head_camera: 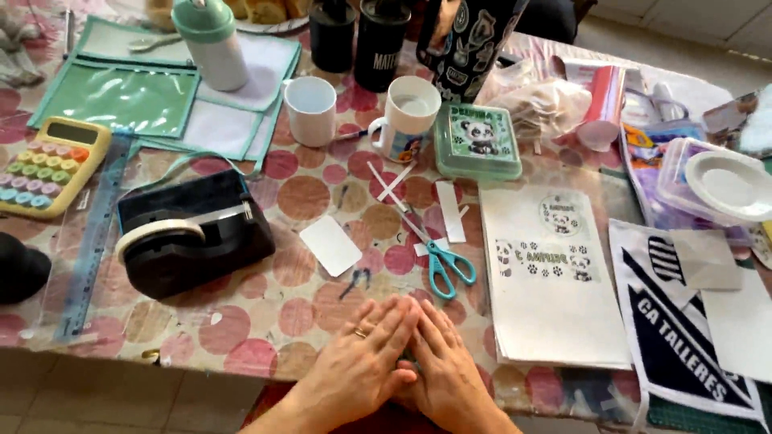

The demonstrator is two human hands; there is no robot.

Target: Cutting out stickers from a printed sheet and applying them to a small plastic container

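Left hand [362,366]: flat, fingers stretched out and close together, palm down on the surface [241,321], a ring on one finger; its fingertips overlap those of the right hand. Grasps nothing that shows.

Right hand [446,366]: flat likewise, fingers extended, palm down, pressed beside and partly under the left. Whether something thin lies beneath the two hands cannot be told.

Scissors [438,253]: teal handles, blades shut, lying just beyond the fingertips, untouched.

White card [330,245]: small rectangle, left of the scissors, apart from both hands.

Paper strips [450,210]: white, scattered above the scissors.

Printed sheet [551,281]: white with panda figures, right of the scissors.

Tape dispenser [193,237]: black, heavy, well left of the hands.

Calculator [44,165]: yellow, pastel keys, far left edge.

Two mugs [312,108]: white, at the back, near a green panda box [478,141].
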